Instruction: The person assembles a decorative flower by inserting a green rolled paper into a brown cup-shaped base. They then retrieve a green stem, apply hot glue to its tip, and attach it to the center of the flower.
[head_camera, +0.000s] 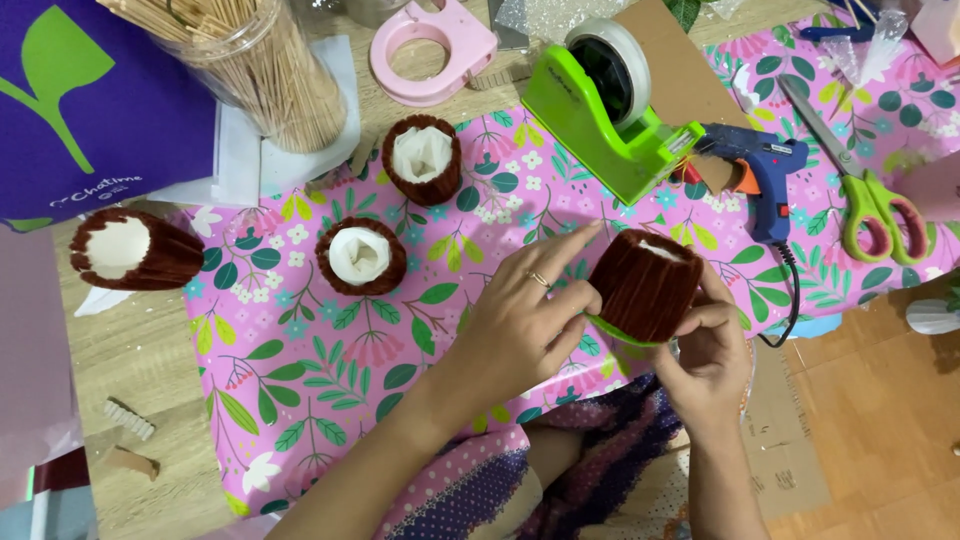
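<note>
Both hands hold a brown ribbed cup (645, 285) over the near edge of the bench (140, 350). The left hand (520, 320) and right hand (710, 350) have their fingers closed on its sides, hiding its base. A green strip (615, 332) shows underneath. The cup tilts, its mouth pointing toward the far right corner.

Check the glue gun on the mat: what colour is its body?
Blue, with an orange trigger and a black cord; the glue gun shows clearly in the head view, right of the green tape dispenser.
</note>
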